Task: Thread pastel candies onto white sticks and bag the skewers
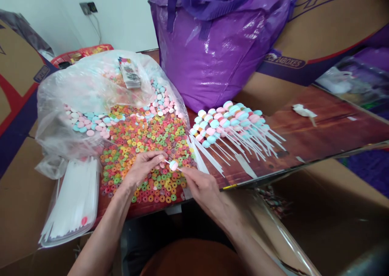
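A white stick with a pink, white and blue candy (174, 165) on it is stretched between my two hands. My left hand (146, 166) pinches the stick's left end, and its fingertips are partly hidden. From the other side, my right hand (205, 187) grips the stick just beside the candy. Beneath both hands lies a wide spread of ring-shaped gummies (146, 134) in red, orange, yellow and green. Pastel round candies (97, 124) lie behind them. Finished-looking candy sticks (232, 122) are stacked to the right, their white stems pointing toward me.
A clear plastic bag (69, 93) covers part of the candies, with a bundle of small printed packets (130, 74) on top. White sticks (73, 199) fill a bag at left. A purple bag (209, 53) stands at the back. Cardboard boxes (343, 28) flank the table (334, 118).
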A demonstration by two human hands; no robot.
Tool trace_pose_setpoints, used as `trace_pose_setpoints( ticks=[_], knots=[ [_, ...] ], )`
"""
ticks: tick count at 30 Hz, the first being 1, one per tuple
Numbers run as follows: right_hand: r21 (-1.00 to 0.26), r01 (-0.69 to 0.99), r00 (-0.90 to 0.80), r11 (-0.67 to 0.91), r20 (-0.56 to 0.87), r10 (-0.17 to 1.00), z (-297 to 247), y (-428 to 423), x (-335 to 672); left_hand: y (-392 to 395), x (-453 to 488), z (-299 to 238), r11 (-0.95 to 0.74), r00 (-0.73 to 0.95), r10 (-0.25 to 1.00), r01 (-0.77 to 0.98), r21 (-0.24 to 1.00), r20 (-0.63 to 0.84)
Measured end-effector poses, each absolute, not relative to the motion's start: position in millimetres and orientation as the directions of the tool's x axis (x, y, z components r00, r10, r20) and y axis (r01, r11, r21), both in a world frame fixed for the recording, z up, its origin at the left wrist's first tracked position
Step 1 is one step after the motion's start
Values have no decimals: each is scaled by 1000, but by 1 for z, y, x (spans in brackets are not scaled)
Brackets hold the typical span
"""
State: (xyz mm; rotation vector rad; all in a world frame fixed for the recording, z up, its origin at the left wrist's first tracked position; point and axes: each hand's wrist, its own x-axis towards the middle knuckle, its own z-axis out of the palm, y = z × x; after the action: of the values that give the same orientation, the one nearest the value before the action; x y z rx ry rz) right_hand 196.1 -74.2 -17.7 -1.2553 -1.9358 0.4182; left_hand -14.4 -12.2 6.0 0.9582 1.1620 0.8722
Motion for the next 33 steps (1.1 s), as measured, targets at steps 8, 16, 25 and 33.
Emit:
trace_pose_setpoints(
  ticks=[8, 16, 25, 33],
  knots=[
    [-841, 444, -74, 310, 311, 948, -18, -78, 170, -16, 0, -3, 321, 33, 946, -203, 925, -321],
    [-910, 290, 23, 297, 317, 948, -9, -61, 162, -16, 11, 12, 442, 177, 897, -306, 843, -406],
    [-945, 233, 130, 231, 265, 955, -26, -52, 175, 91, 1, 23, -84, 11, 996, 543, 835, 93],
    [-939, 240, 130, 248, 284, 950, -37, -53, 174, 176, 19, -2, -83, 34, 989, 934, 348, 142]
  ],
)
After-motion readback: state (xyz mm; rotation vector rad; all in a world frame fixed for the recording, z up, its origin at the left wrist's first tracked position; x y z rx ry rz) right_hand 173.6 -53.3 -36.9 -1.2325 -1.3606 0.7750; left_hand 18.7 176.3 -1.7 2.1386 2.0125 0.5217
